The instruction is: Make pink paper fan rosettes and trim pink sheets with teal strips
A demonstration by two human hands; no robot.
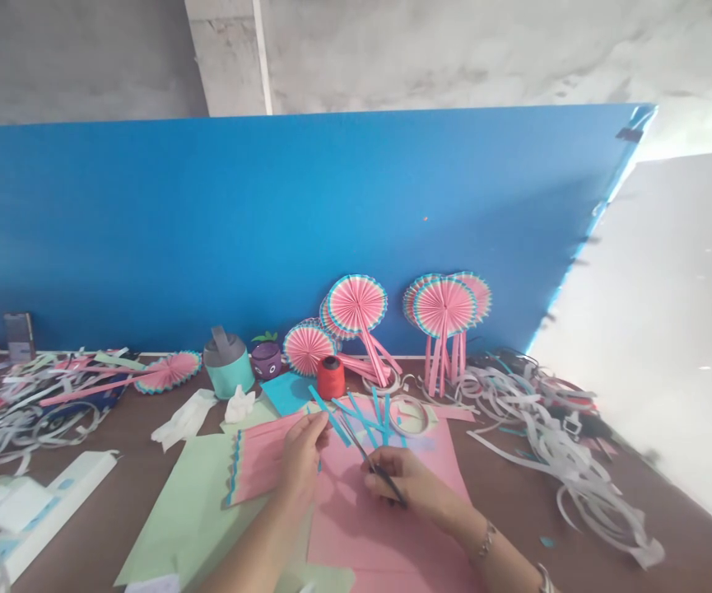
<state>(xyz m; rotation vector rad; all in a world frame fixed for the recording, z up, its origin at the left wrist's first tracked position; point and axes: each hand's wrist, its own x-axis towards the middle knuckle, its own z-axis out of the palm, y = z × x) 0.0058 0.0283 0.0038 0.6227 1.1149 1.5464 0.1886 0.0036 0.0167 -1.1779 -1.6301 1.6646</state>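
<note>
My left hand (302, 461) pinches a pleated pink paper (262, 465) with a blue edge, held just above a pale green sheet (188, 515). My right hand (406, 486) is closed around dark scissors (368, 457), whose blades point up and left toward thin blue paper strips (361, 414). Both hands hover over a flat pink sheet (380, 527) on the brown table (504, 486).
Finished pink and blue paper fans (356, 305) and more fans (445, 306) lean on the blue board (269, 231). A red thread spool (331, 377), teal tape dispenser (227, 362) and purple pot (266, 359) stand behind. White paper scraps (553, 436) lie right, a power strip (34, 515) left.
</note>
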